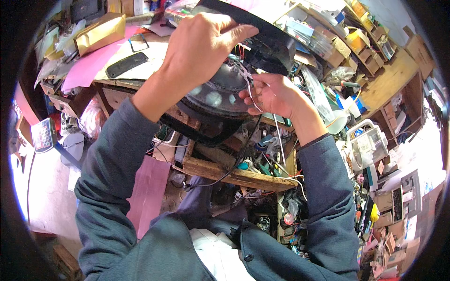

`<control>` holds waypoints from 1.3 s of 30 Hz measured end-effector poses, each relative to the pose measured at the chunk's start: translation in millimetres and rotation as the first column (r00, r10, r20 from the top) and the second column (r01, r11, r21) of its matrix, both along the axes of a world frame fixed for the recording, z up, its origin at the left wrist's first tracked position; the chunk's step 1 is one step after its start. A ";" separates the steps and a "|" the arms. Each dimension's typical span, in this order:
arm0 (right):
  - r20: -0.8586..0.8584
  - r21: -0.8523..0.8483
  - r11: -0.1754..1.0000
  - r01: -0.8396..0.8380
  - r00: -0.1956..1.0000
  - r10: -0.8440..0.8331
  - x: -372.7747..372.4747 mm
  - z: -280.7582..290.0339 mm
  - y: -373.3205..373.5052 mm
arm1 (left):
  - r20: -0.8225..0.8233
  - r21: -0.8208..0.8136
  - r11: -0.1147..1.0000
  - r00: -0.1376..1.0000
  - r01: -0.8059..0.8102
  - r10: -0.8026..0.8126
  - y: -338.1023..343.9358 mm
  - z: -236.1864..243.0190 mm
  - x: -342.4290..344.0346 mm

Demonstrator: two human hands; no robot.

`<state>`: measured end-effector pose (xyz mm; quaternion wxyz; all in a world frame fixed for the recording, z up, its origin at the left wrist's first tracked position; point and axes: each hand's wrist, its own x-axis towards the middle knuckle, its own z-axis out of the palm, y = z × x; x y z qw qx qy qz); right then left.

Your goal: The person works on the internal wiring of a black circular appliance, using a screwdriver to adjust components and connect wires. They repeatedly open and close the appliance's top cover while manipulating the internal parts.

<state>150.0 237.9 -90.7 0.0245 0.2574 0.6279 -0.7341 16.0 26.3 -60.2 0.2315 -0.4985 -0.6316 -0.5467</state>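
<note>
A dark appliance with a rounded, shiny grey face [213, 97] rests at the bench's front edge; its kind is unclear. My left hand [199, 44] is closed at the edge of its raised black panel [276, 40], thumb stretched to the right and the other fingers mostly hidden. Below the panel, a few thin wires show inside. Metal pliers [247, 76] sit in my right hand [276, 96], fingers bent around the handles, jaws among those wires. A white cable [280, 140] hangs beneath the right hand.
A wooden drawer [225, 174] full of tools and wires stands open below the appliance. A black phone [126, 64] lies on the bench at left, near a brown paper package [100, 35]. A calculator [43, 135] is far left. Clear plastic containers [367, 145] and boxes crowd the right.
</note>
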 end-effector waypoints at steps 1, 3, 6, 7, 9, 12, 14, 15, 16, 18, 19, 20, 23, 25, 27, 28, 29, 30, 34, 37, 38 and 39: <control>-0.017 -0.032 0.999 -0.005 1.000 0.004 -0.7 1.6 -1.9 | 0.008 0.003 1.000 1.000 0.011 -0.011 0.7 0.5 0.4; -0.048 -0.063 0.998 0.008 0.999 -0.011 -0.7 4.7 -7.1 | 0.024 0.010 0.999 0.999 0.032 -0.032 2.4 0.5 0.0; -0.073 -0.195 0.977 -0.080 0.995 0.067 -8.1 2.2 -5.5 | -0.057 0.016 1.000 0.998 -0.016 0.017 3.7 2.4 -1.9; -0.054 -0.226 0.973 -0.035 0.998 0.023 -13.3 0.7 -9.7 | -0.058 0.020 1.000 0.998 -0.013 0.014 4.3 2.3 -2.7; -0.041 -0.226 0.974 -0.024 0.999 0.015 -22.0 -2.1 -11.6 | -0.060 0.027 1.000 0.998 -0.008 0.009 4.6 2.6 -3.5; -0.021 -0.198 0.980 0.010 1.000 -0.014 -29.3 -0.8 -12.8 | -0.017 -0.004 1.000 1.000 0.003 -0.003 4.2 2.3 0.0; -0.025 -0.174 0.984 0.022 0.999 -0.027 -31.9 1.6 -17.0 | -0.043 0.007 1.000 0.999 0.009 -0.009 3.7 2.5 -1.3; -0.035 -0.165 0.986 0.023 0.999 -0.029 -32.8 2.9 -18.9 | -0.056 0.012 1.000 0.998 0.012 -0.012 3.3 2.6 -1.8; -0.046 -0.155 0.987 0.026 0.998 -0.034 -33.1 4.3 -20.2 | -0.060 0.015 1.000 0.998 0.002 -0.001 3.4 3.0 -1.0; -0.048 -0.139 0.990 0.002 0.999 -0.009 -35.6 8.3 -21.5 | -0.066 0.021 1.000 0.998 -0.018 0.019 3.8 3.9 0.5; -0.049 -0.132 0.991 -0.006 0.999 0.000 -36.3 9.4 -20.3 | -0.060 0.018 1.000 0.998 -0.013 0.015 4.2 4.5 1.6; -0.049 -0.124 0.992 -0.015 0.999 0.009 -37.5 9.9 -18.3 | -0.054 0.016 1.000 0.998 -0.009 0.010 3.9 5.5 3.0; -0.047 -0.113 0.993 -0.034 0.998 0.029 -45.1 8.8 -15.4 | -0.051 0.023 1.000 0.999 -0.003 0.004 3.7 4.2 2.1; -0.042 -0.125 0.992 -0.021 0.999 0.016 -50.4 6.6 -16.7 | -0.055 0.026 1.000 0.998 -0.005 0.006 3.4 3.1 0.8; -0.020 -0.089 0.996 -0.019 1.000 0.017 -51.1 10.4 -15.5 | -0.059 0.020 1.000 0.998 -0.010 0.011 3.2 2.7 0.0; -0.009 -0.070 0.997 -0.014 1.000 0.013 -50.0 12.0 -15.1 | -0.068 0.023 1.000 0.998 -0.013 0.014 3.9 2.4 -0.3; -0.011 -0.070 0.998 0.009 1.000 -0.010 -50.3 11.6 -15.8 | -0.076 0.026 1.000 0.997 -0.016 0.018 4.5 2.2 -1.1; -0.012 -0.069 0.997 0.032 0.999 -0.033 -50.6 10.9 -16.7 | -0.084 0.029 0.999 0.996 -0.019 0.022 4.7 1.9 -1.6; -0.014 -0.073 0.995 0.068 0.998 -0.069 -52.6 7.1 -15.1 | -0.080 0.022 1.000 0.997 -0.001 0.002 3.2 2.8 0.2; -0.006 -0.050 0.994 0.093 0.996 -0.093 -54.1 5.8 -17.0 | -0.086 0.024 1.000 0.996 -0.001 0.003 4.0 0.6 -2.0; 0.000 -0.037 0.994 0.099 0.995 -0.099 -55.0 5.1 -17.1 | -0.086 0.024 1.000 0.996 -0.004 0.006 4.3 0.0 -2.6; 0.005 -0.024 0.994 0.105 0.994 -0.105 -55.8 4.8 -17.3 | -0.085 0.024 1.000 0.996 -0.007 0.009 4.4 -0.5 -3.1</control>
